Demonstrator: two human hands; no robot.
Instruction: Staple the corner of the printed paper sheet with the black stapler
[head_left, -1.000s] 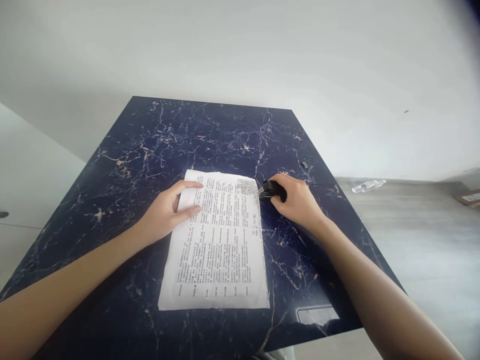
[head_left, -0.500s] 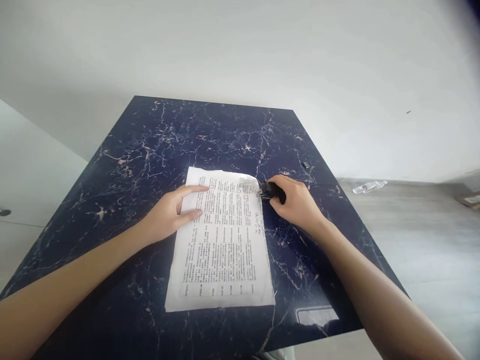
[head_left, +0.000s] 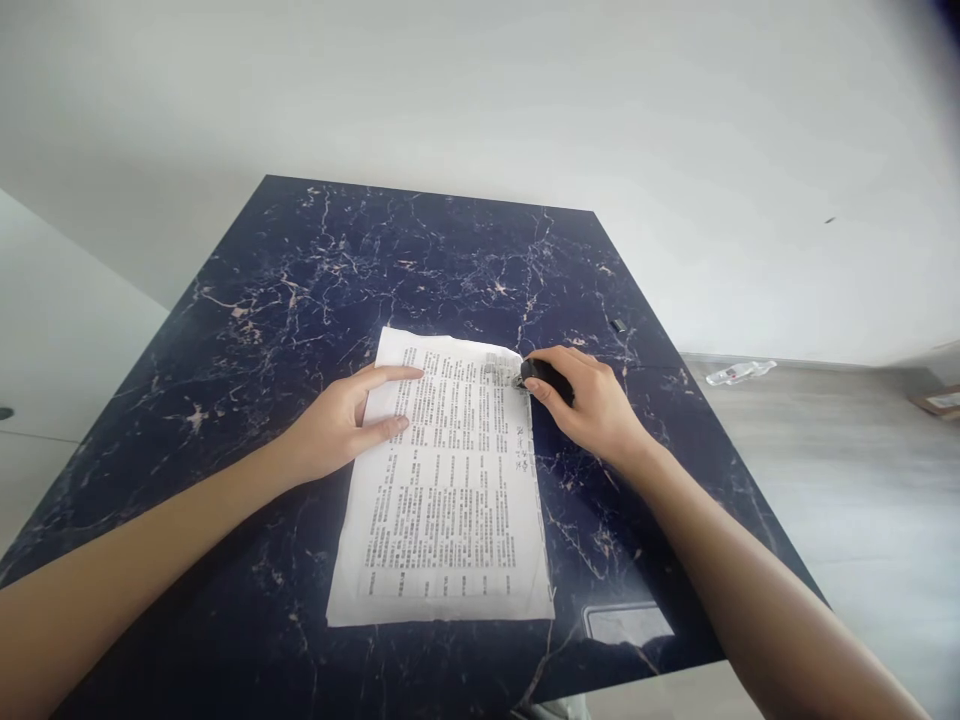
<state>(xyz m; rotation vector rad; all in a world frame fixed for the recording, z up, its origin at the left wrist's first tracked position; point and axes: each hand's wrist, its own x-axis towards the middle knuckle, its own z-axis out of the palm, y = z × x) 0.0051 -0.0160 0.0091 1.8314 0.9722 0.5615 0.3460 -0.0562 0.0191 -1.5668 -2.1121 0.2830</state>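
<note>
Several printed paper sheets (head_left: 442,500), slightly wavy at the edges, lie on a dark blue marbled table. My left hand (head_left: 349,420) holds the stack at its left edge. Its index finger and thumb rest apart on top of the print, while the other fingers are out of sight, seemingly beneath the paper. At the upper right edge, my right hand (head_left: 592,400) is closed around a black stapler (head_left: 551,378). The stapler's front end laps over the paper's edge, with my thumb pressed near that end. Most of its body is hidden by my fingers.
The marbled table (head_left: 420,260) stands against a pale wall. A small dark object (head_left: 618,325) sits near its right edge. A phone-shaped object with a shiny surface (head_left: 628,624) lies at the front right. On the floor lies a clear plastic bottle (head_left: 741,373), with a box (head_left: 937,402) farther right.
My right thumb has shifted up onto the stapler's front end, and the gap seen between its jaws is now hidden. My left hand and the paper have barely moved.
</note>
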